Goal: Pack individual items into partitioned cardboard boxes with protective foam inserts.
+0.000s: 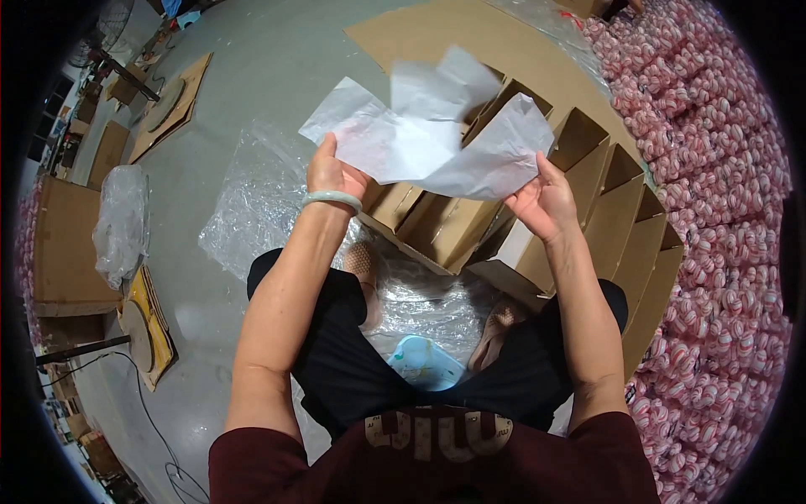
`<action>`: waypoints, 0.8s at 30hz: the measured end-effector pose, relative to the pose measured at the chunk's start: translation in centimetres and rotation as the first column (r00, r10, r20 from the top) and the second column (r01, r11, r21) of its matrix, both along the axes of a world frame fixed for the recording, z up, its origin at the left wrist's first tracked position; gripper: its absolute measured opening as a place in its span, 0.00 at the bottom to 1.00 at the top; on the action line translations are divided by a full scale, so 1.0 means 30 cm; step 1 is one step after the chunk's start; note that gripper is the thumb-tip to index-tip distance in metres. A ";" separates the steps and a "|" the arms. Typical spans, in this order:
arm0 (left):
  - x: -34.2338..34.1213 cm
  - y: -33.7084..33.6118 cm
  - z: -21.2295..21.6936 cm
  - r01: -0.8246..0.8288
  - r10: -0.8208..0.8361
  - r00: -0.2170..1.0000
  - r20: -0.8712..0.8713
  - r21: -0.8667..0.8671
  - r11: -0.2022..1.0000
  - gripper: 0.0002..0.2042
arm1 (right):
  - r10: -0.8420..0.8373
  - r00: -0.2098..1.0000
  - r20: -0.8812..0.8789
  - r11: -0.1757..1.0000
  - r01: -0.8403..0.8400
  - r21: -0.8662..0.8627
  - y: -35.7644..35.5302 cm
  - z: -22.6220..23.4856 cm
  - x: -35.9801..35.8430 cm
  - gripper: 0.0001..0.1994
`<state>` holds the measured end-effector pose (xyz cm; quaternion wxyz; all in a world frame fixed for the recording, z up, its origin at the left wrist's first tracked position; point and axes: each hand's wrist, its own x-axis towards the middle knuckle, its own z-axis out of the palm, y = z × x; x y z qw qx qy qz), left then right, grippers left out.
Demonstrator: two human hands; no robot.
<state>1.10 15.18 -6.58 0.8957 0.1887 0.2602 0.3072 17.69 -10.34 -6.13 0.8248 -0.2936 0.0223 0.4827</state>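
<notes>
A creased sheet of thin white tissue paper (428, 147) spreads between my two hands, its far flap raised and slightly blurred. My left hand (333, 172), with a pale bangle at the wrist, grips the sheet's left edge between thumb and fingers. At the opposite edge, my right hand (544, 200) pinches the paper the same way. Beneath the sheet stand open brown cardboard boxes (588, 181) in a row, narrow and side by side. The paper hides part of them. A white piece (514, 244) shows inside one box.
Many red-and-white wrapped balls (714, 210) are heaped along the right. Clear plastic film (260, 202) lies on the grey floor, and a light blue stool (426, 363) shows between my legs. Flat cardboard (403, 34) lies behind the boxes. At left are a carton (71, 244), fan stands and a cable (143, 395).
</notes>
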 end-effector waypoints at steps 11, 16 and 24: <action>-0.026 0.026 0.114 -0.315 0.327 0.944 -0.041 0.177 0.932 0.21 | -0.643 0.732 0.223 0.738 0.671 -0.072 -0.163 0.038 0.211 0.19; -0.049 0.082 0.134 -0.486 0.551 0.834 -0.009 0.460 0.743 0.22 | -0.650 0.308 0.694 0.585 0.787 0.198 -0.232 0.106 0.256 0.14; 0.016 -0.018 0.103 -0.410 0.439 0.899 0.005 0.367 0.835 0.24 | -0.141 0.450 0.882 0.775 0.605 -0.184 -0.053 0.097 0.487 0.08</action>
